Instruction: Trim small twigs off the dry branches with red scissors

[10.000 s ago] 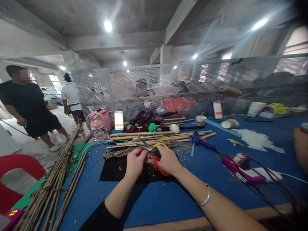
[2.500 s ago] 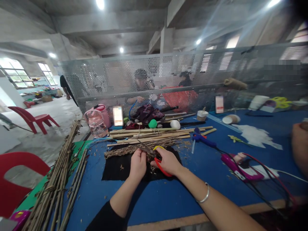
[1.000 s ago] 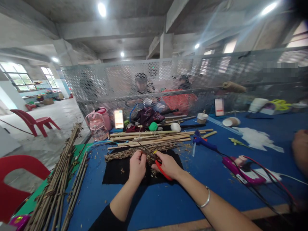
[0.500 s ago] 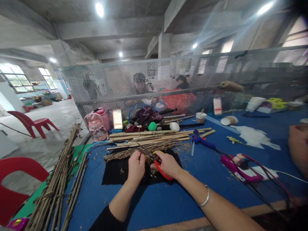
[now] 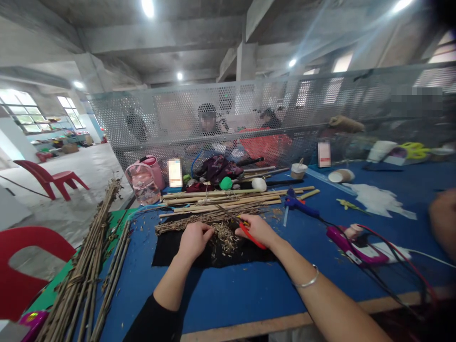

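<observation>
Scissors (image 5: pixel 251 232) with a red and yellow handle are gripped in my right hand (image 5: pixel 261 231). Their dark blades point up and to the left, and look slightly parted. My left hand (image 5: pixel 194 241) is closed, thumb and fingertips pinched together; whatever is between them is too small to make out. Between the hands lies a loose heap of short cut stem pieces (image 5: pixel 228 237). It rests on a black cloth (image 5: pixel 167 254). Just beyond my left hand, a bundle of thin dry twigs (image 5: pixel 174 225) runs along the cloth's far edge.
Pale sticks (image 5: pixel 199 207) lie behind the twigs. To the right are a blue glue gun (image 5: pixel 299 205) and a purple-white power strip (image 5: pixel 356 249) with cables. Long stalks (image 5: pixel 80 270) fill the left side. A perforated metal screen (image 5: pixel 171 114) stands behind; another person's arm (image 5: pixel 443 218) shows far right.
My hands have drawn apart. The scissors have moved right, away from my left hand, and the heap of cut pieces shows more fully. My left hand has shifted slightly left.
</observation>
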Tool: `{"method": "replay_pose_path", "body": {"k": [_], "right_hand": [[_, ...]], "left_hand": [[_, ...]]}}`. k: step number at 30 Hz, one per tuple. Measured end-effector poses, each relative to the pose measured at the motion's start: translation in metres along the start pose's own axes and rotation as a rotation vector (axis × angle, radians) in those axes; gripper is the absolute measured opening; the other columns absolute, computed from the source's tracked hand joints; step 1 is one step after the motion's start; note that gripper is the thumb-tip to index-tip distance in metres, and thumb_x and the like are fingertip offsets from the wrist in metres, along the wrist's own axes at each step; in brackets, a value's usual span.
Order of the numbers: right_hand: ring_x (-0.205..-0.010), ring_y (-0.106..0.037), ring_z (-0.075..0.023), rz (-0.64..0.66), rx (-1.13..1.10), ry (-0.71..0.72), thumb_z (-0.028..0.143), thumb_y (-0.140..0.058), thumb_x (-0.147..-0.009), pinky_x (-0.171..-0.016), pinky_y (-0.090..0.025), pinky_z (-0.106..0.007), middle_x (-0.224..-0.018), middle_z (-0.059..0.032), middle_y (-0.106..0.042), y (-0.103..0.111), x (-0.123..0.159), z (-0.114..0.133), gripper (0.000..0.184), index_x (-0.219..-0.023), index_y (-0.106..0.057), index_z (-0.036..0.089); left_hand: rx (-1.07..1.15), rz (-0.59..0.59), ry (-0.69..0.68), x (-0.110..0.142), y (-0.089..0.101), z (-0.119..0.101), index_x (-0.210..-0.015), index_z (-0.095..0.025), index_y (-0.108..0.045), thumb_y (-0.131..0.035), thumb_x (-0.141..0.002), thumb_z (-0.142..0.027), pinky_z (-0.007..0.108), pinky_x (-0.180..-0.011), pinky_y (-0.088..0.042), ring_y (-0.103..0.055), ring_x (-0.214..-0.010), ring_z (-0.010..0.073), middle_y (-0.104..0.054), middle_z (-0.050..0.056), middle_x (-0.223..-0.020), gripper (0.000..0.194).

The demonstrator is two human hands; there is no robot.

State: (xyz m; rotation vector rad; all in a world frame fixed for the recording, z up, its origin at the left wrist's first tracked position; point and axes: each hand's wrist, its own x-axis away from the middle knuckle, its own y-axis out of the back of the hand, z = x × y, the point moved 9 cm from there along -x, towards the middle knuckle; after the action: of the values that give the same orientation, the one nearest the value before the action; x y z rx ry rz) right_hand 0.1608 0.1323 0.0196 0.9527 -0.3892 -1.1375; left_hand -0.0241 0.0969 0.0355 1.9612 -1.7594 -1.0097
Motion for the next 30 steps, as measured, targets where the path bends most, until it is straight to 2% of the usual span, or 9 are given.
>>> {"method": "replay_pose_path", "body": {"k": [2, 5, 7, 10, 12, 20, 24, 26, 30], "right_hand": [[-0.054, -0.043, -0.0105, -0.047, -0.032, 0.002, 0.048, -0.052, -0.071, -0.052, -0.032, -0.02, -0.059, 0.0026, -0.051, 0.007, -0.002, -0.007, 0.029, -0.069, -0.053, 0.019], [-0.055, -0.043, -0.0114, -0.163, -0.046, -0.016, 0.049, -0.046, -0.075, -0.053, -0.032, -0.021, -0.059, 0.0018, -0.05, 0.019, -0.003, -0.016, 0.031, -0.066, -0.05, 0.019], [-0.056, -0.044, -0.0121, -0.237, -0.06, -0.038, 0.052, -0.044, -0.076, -0.054, -0.032, -0.021, -0.058, 0.0013, -0.05, 0.025, -0.003, -0.022, 0.034, -0.066, -0.049, 0.02], [-0.055, -0.045, -0.0125, -0.313, -0.093, -0.075, 0.055, -0.039, -0.078, -0.053, -0.033, -0.021, -0.057, 0.0004, -0.051, 0.03, -0.002, -0.029, 0.039, -0.066, -0.048, 0.02], [-0.054, -0.045, -0.0127, -0.339, -0.102, -0.092, 0.057, -0.037, -0.079, -0.053, -0.034, -0.022, -0.056, 0.0001, -0.051, 0.03, -0.001, -0.031, 0.041, -0.065, -0.047, 0.02], [-0.054, -0.045, -0.0125, -0.416, -0.133, -0.09, 0.059, -0.037, -0.079, -0.053, -0.034, -0.022, -0.055, 0.0006, -0.05, 0.034, 0.002, -0.033, 0.044, -0.064, -0.047, 0.019], [-0.051, -0.047, -0.0122, -0.488, -0.184, -0.117, 0.062, -0.04, -0.076, -0.051, -0.034, -0.022, -0.052, 0.0011, -0.052, 0.035, 0.003, -0.042, 0.046, -0.061, -0.047, 0.019], [-0.049, -0.05, -0.012, -0.469, -0.263, -0.156, 0.063, -0.039, -0.076, -0.051, -0.037, -0.022, -0.053, 0.0003, -0.055, 0.03, 0.001, -0.049, 0.048, -0.062, -0.049, 0.019], [-0.057, -0.06, -0.014, -0.376, -0.435, -0.212, 0.064, -0.037, -0.077, -0.052, -0.043, -0.023, -0.072, -0.0048, -0.065, 0.014, -0.007, -0.061, 0.049, -0.074, -0.055, 0.018]], "left_hand": [[-0.129, 0.044, 0.028, -0.004, 0.007, 0.01, -0.067, -0.021, -0.069, -0.062, -0.067, -0.034, 0.027, -0.067, -0.041, -0.058, -0.07, 0.019, -0.066, 0.005, -0.071, 0.014], [-0.227, -0.129, 0.047, -0.009, 0.036, 0.021, -0.084, -0.02, -0.068, -0.055, -0.075, -0.031, 0.028, -0.073, -0.042, -0.058, -0.076, 0.0186, -0.066, 0.006, -0.083, 0.019], [-0.287, -0.185, 0.047, -0.012, 0.043, 0.028, -0.088, -0.019, -0.067, -0.052, -0.077, -0.028, 0.028, -0.074, -0.042, -0.057, -0.076, 0.0176, -0.064, 0.007, -0.086, 0.02], [-0.394, -0.056, -0.009, -0.017, 0.024, 0.035, -0.09, -0.02, -0.067, -0.057, -0.074, -0.025, 0.028, -0.077, -0.041, -0.055, -0.087, 0.0195, -0.062, 0.007, -0.089, 0.018], [-0.479, -0.034, -0.017, -0.018, 0.016, 0.038, -0.093, -0.022, -0.066, -0.059, -0.073, -0.024, 0.029, -0.078, -0.04, -0.053, -0.09, 0.0214, -0.061, 0.007, -0.09, 0.021], [-0.523, -0.137, -0.018, -0.019, 0.025, 0.033, -0.092, -0.02, -0.062, -0.047, -0.082, -0.026, 0.029, -0.077, -0.039, -0.054, -0.092, 0.0204, -0.063, 0.007, -0.095, 0.019], [-0.513, -0.124, 0.004, -0.019, 0.025, 0.032, -0.096, -0.019, -0.058, -0.039, -0.086, -0.027, 0.029, -0.076, -0.039, -0.057, -0.086, 0.0188, -0.064, 0.007, -0.088, 0.023], [-0.504, -0.092, 0.021, -0.019, 0.021, 0.034, -0.1, -0.018, -0.056, -0.039, -0.086, -0.029, 0.028, -0.075, -0.039, -0.057, -0.086, 0.019, -0.064, 0.007, -0.088, 0.024], [-0.502, -0.019, -0.013, -0.017, 0.012, 0.032, -0.112, -0.021, -0.051, -0.055, -0.077, -0.039, 0.032, -0.081, -0.039, -0.055, -0.094, 0.0215, -0.062, 0.007, -0.099, 0.04]]}}
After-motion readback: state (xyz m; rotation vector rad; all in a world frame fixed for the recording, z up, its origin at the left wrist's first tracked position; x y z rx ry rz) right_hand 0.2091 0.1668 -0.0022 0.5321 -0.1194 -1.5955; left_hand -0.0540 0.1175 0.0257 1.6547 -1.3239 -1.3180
